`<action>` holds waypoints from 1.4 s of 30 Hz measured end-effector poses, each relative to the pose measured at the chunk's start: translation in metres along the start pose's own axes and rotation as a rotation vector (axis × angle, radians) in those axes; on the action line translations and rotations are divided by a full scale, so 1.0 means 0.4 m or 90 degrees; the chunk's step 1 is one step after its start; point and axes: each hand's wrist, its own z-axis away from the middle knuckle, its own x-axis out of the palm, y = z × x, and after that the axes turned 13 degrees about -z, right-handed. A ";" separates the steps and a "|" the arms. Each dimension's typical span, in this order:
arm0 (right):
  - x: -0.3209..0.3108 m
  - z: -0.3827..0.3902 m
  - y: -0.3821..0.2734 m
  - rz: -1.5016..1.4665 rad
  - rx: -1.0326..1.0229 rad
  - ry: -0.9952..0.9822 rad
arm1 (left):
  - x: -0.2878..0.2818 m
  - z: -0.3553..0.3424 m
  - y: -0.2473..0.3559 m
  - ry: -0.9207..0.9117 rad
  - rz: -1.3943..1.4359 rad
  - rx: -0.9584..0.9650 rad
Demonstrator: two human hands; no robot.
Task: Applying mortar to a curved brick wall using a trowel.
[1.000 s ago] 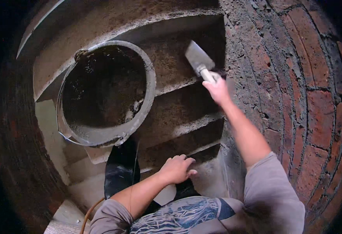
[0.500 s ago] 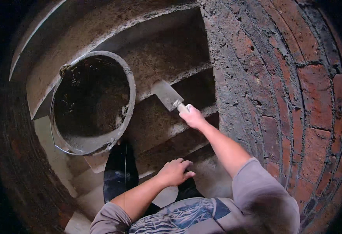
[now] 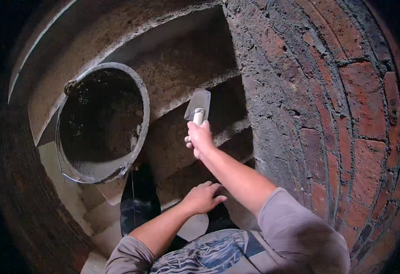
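Observation:
A trowel (image 3: 198, 101) with a flat grey blade and a pale handle is in my right hand (image 3: 200, 138), the fingers wrapped round the handle. Its blade points away from me, above the stairs and clear of the bucket. To its left stands a big round bucket (image 3: 144, 109), its rim caked with grey mortar and its inside dark; how much it holds is hard to make out. My left hand (image 3: 203, 198) hovers low in front of my body, empty, with loosely curled fingers and the thumb apart.
Concrete steps (image 3: 172, 171) run across in front of me, their edges rough. At the right rises a brick wall (image 3: 366, 105) with a broad band of grey mortar (image 3: 277, 105) on it. A thin wire handle (image 3: 59, 153) hangs along the bucket's left side. My dark-trousered leg (image 3: 138, 201) is below the bucket.
My right hand has moved left and slightly nearer to me, turning the trowel so its blade points more straight ahead. My left hand has hardly moved. The view has shifted a little.

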 end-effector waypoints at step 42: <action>-0.135 -0.122 -0.165 0.094 -0.037 -0.058 | -0.056 0.002 -0.026 0.035 0.082 -0.018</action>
